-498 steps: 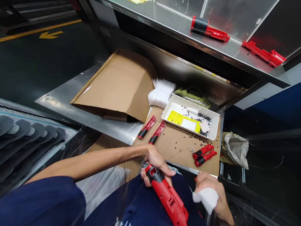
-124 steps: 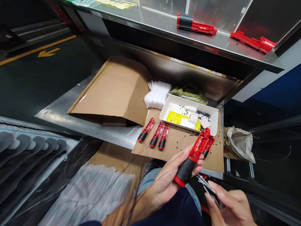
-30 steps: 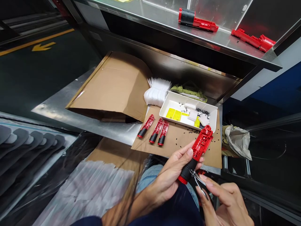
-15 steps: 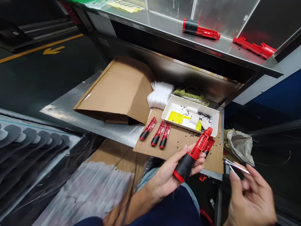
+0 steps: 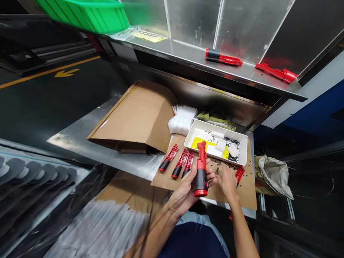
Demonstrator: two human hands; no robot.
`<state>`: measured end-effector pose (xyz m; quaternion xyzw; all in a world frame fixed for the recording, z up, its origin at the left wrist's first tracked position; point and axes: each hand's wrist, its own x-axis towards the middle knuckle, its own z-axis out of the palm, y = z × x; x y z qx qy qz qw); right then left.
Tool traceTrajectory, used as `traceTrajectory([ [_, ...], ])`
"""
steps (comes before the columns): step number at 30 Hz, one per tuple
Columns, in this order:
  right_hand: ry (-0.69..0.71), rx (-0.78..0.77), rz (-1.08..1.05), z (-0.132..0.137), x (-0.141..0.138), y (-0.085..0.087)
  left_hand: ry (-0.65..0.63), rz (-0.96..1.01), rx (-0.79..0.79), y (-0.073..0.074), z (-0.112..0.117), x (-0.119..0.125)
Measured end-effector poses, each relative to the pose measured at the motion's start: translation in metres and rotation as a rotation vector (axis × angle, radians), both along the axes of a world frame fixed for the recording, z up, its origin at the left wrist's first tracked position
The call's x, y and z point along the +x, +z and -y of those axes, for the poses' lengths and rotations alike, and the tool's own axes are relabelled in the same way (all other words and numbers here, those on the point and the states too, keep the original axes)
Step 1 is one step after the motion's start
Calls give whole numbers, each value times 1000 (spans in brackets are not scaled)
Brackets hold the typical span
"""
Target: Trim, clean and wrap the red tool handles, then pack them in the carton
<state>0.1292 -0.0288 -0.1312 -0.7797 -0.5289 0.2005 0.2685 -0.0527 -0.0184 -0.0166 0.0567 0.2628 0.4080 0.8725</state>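
Red and black, a housing (image 5: 200, 173) sits just below the middle of the frame, gripped in the left hand (image 5: 185, 190), its narrow red end pointing up the frame and its wide, red-rimmed end pointing down. The left thumb lies along one side of it, and fingertips show on the other. Just to the right, the right hand (image 5: 227, 182) is over the cardboard sheet (image 5: 166, 182) with its fingers bent; a slender tool (image 5: 217, 170) shows by the fingertips, but I cannot tell whether the hand grips it or only touches it.

To the left of the housing, three red-and-black parts (image 5: 179, 164) lie on the sheet, the two on the right close together. Another such part (image 5: 239, 172) lies to the right of the right hand, partly hidden by it. Above the hands, a white tray (image 5: 243, 145) holds small black pieces (image 5: 232, 140), yellow labels and white blocks; more black pieces are scattered on the sheet. A white stack (image 5: 182, 120) stands beside the tray, near a large cardboard box (image 5: 137, 116) on the metal table (image 5: 72, 130).

Along the shelf (image 5: 185, 50) at the top, two red pieces (image 5: 225, 58) lie towards the right, and a green crate (image 5: 88, 16) fills the upper left corner
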Motion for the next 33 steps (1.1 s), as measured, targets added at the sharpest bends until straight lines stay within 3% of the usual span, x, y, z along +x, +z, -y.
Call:
traceTrajectory([
  [4, 1, 113, -228, 31, -3, 30, 38, -38, 170, -16, -2, -6],
  [7, 1, 162, -558, 55, -15, 59, 38, -83, 236, -27, 0, -2],
  [10, -22, 169, -914, 62, -26, 82, 92, -205, 289, -38, 3, 5],
  [13, -110, 139, -1040, 58, -30, 91, 100, -294, 288, -45, 4, 9],
  [16, -175, 135, -1089, 55, -29, 93, 103, -382, 257, -46, 5, 10],
  [23, -153, 144, -1076, 56, -29, 89, 92, -527, 237, -37, 10, 11],
  [27, -151, 149, -1067, 55, -29, 91, 119, -538, 226, -41, 16, 12],
  [30, -110, 181, -1034, 57, -26, 98, 114, -542, 295, -48, 20, 7],
  [33, -8, 183, -970, 61, -22, 107, 79, -594, 464, -53, 23, -4],
])
